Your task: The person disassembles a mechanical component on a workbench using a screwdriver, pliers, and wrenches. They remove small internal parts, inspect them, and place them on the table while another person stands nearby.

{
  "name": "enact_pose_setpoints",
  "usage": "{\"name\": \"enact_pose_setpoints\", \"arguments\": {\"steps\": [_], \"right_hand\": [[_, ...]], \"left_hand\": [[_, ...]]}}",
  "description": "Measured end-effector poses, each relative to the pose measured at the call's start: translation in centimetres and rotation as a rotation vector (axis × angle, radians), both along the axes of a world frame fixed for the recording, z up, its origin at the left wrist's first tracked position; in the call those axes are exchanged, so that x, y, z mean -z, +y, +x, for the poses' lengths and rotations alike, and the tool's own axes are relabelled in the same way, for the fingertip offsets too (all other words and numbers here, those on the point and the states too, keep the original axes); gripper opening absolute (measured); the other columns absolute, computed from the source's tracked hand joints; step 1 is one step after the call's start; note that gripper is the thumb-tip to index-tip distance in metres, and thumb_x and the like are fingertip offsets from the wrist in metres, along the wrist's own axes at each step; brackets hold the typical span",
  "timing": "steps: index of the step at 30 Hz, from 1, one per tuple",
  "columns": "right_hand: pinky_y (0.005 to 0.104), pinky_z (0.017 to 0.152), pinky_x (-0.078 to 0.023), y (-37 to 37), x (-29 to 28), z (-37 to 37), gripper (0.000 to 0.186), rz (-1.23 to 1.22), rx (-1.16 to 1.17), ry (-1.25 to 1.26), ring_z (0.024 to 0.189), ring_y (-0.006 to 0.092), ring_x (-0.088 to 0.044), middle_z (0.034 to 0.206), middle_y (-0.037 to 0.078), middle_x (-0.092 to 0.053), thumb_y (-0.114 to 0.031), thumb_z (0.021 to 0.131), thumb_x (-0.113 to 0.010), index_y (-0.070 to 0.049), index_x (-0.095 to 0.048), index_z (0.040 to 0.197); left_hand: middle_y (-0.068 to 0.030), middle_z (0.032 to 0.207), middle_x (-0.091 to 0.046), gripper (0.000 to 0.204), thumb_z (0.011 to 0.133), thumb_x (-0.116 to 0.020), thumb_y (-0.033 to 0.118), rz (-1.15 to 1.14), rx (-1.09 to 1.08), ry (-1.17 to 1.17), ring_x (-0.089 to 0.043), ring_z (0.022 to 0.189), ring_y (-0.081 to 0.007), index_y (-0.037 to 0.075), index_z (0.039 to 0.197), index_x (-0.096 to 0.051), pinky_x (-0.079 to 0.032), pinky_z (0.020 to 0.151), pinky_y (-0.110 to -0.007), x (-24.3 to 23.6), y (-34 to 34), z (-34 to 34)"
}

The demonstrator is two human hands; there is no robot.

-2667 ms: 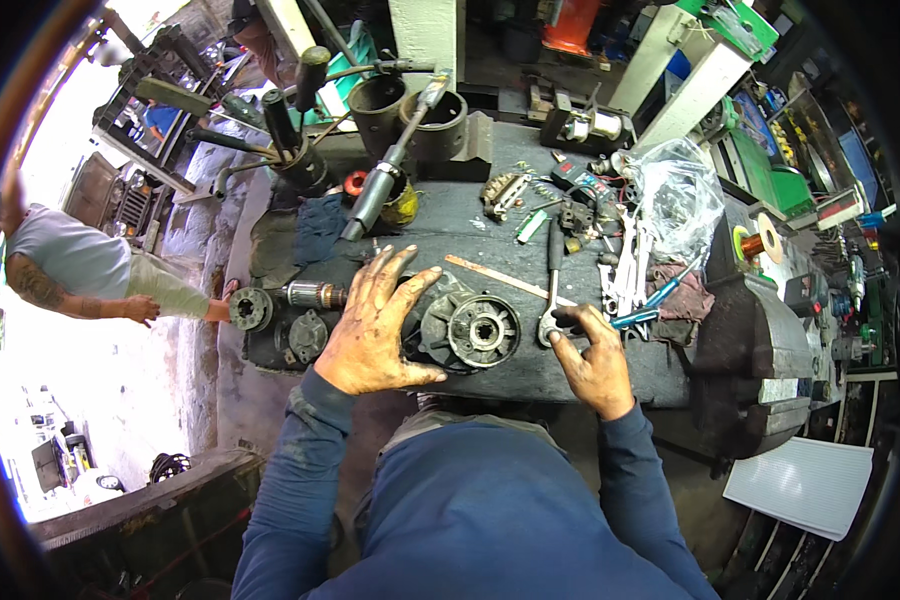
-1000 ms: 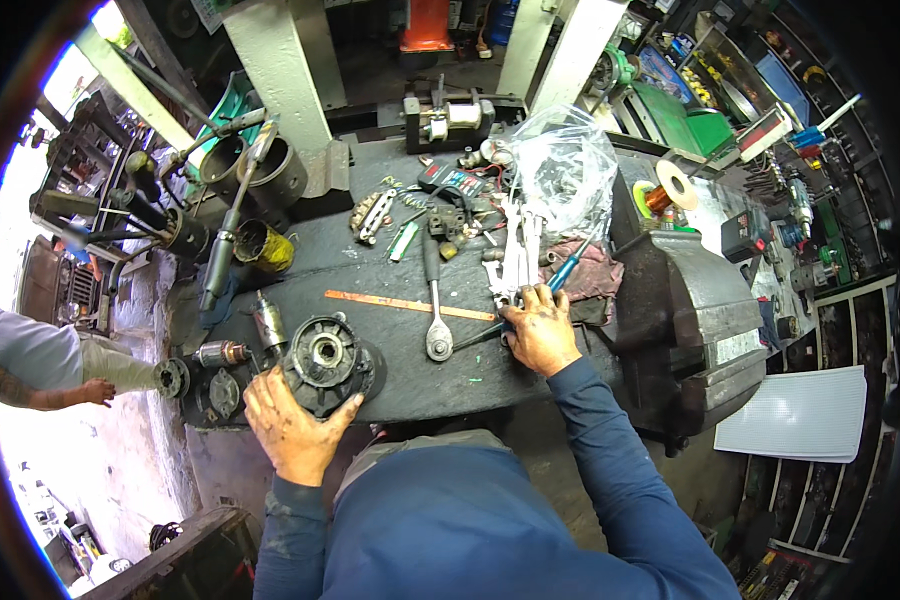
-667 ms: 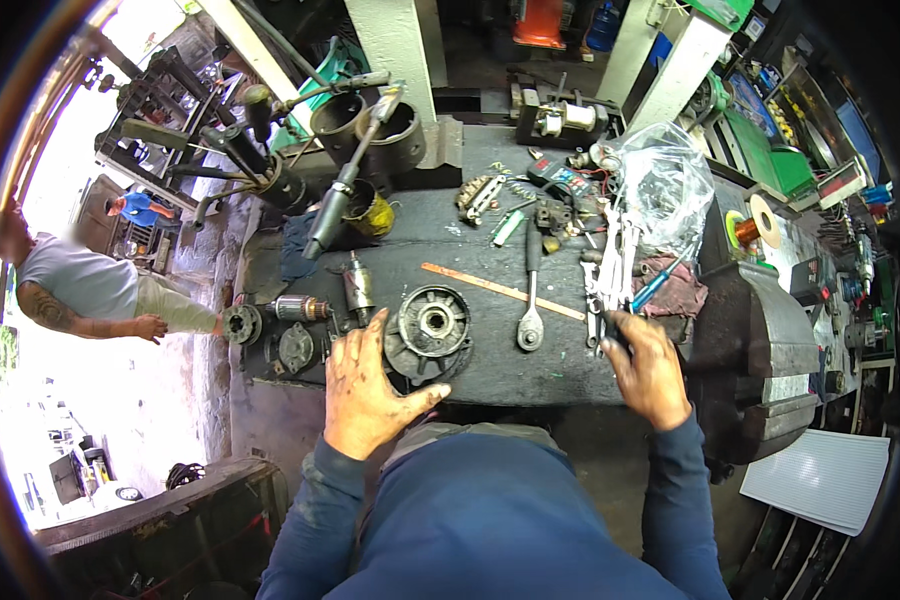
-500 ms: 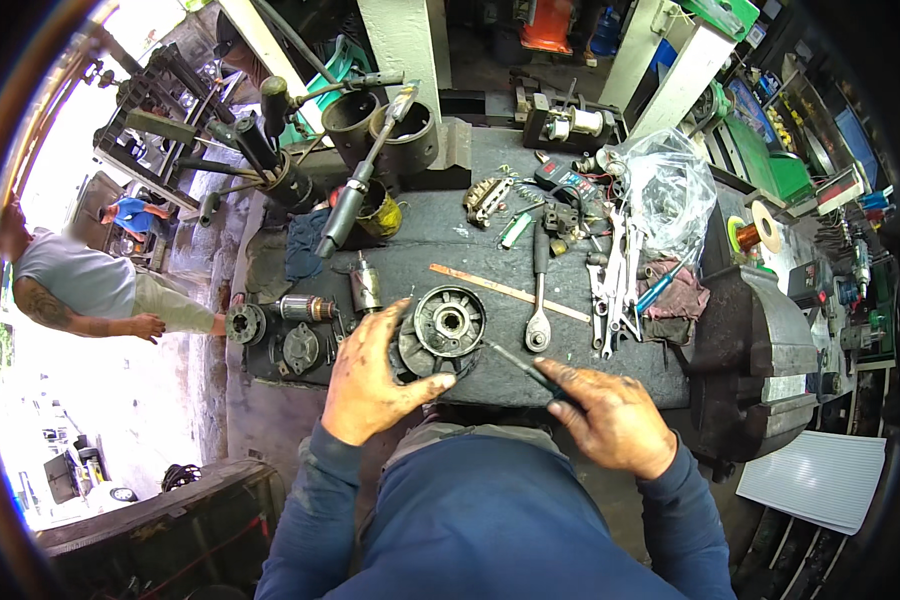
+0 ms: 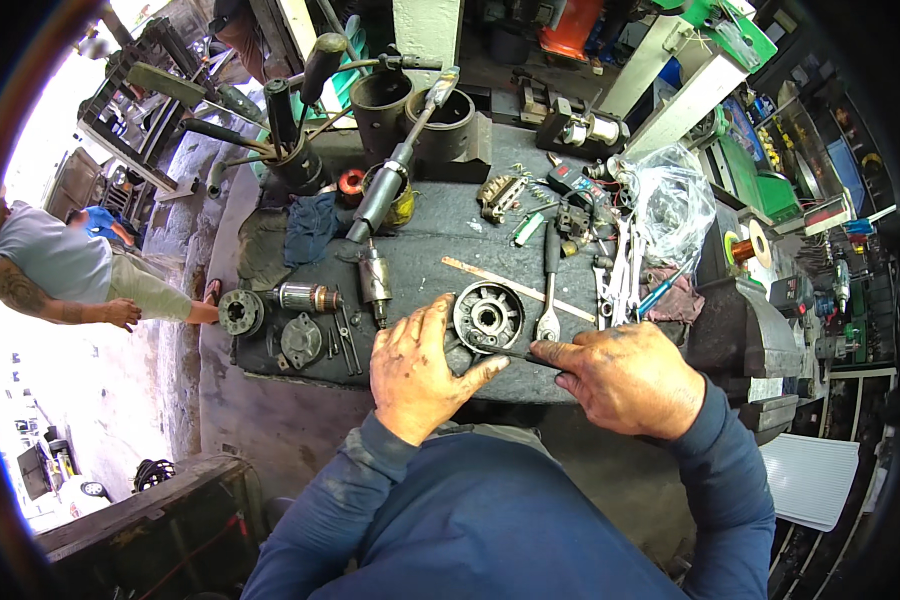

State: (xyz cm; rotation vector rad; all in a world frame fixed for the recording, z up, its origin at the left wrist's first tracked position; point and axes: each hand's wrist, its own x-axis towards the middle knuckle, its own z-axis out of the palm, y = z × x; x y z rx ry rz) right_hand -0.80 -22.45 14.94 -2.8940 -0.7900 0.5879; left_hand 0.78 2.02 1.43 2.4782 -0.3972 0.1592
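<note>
A round spoked metal housing (image 5: 507, 299) with a ringed hub rests at the bench's near edge. My left hand (image 5: 410, 372) curls round its left side, fingers at the far rim and thumb along the near rim. In my right hand (image 5: 632, 378) is a slim screwdriver (image 5: 520, 353), most of its handle hidden in the fist and the index finger stretched along it. Its shaft points left across the near part of the housing, with the tip close to the hub. Just beyond the right hand lies a ratchet wrench (image 5: 549, 290).
Left on the bench (image 5: 410, 262) are a wound armature (image 5: 308, 297), a metal end plate (image 5: 301, 340) and a solenoid-like cylinder (image 5: 374, 275). Several spanners (image 5: 625, 270) lie at right, beside a large vise (image 5: 735, 330). A person (image 5: 65, 270) stands off to the left.
The screwdriver tip has moved from the housing's right rim to over its near part, close to the hub. My view has shifted, so the bench sits differently in the picture.
</note>
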Motion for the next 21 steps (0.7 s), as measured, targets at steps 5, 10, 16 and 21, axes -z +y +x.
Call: {"name": "enact_pose_setpoints", "arguments": {"steps": [5,10,16,21], "right_hand": [[0.0425,0.065,-0.059,1.5,-0.6,-0.8,0.047,-0.087,-0.008,-0.011,0.076,0.0290,-0.076,0.082,0.011,-0.074,-0.018,0.091,-0.067,-0.008,-0.070,0.137],[0.0407,0.056,-0.056,3.9,1.3,-4.4,0.046,-0.072,0.184,-0.120,0.063,0.0253,-0.071,0.078,0.011,-0.069,-0.023,0.099,-0.068,-0.005,-0.070,0.141],[0.0432,0.062,-0.058,2.5,1.4,-4.0,0.042,0.007,0.230,-0.061,0.070,0.0303,-0.074,0.083,0.012,-0.072,-0.025,0.100,-0.067,-0.013,-0.070,0.141],[0.0446,0.066,-0.059,1.7,1.0,-2.3,0.041,0.054,0.166,-0.046,0.075,0.0334,-0.075,0.087,0.013,-0.074,-0.025,0.101,-0.066,-0.015,-0.070,0.141]], "left_hand": [[-0.0146,0.124,-0.075,0.097,0.077,-0.083,0.074,-0.003,0.007,0.015,-0.072,0.113,-0.0311,0.001,0.139,-0.065,-0.051,0.096,-0.047,0.1,0.2,0.0],[-0.0181,0.126,-0.075,0.096,0.076,-0.088,0.069,-0.036,0.001,0.024,-0.072,0.115,-0.0343,0.000,0.140,-0.065,-0.051,0.100,-0.048,-0.1,0.3,0.1],[-0.0178,0.126,-0.075,0.096,0.074,-0.089,0.067,-0.048,-0.006,0.031,-0.072,0.116,-0.0338,0.000,0.139,-0.066,-0.051,0.100,-0.047,0.0,0.4,0.1],[-0.0177,0.124,-0.076,0.096,0.075,-0.089,0.068,-0.049,-0.004,0.036,-0.073,0.113,-0.0340,0.000,0.139,-0.066,-0.052,0.099,-0.047,0.1,0.4,0.2]]}}
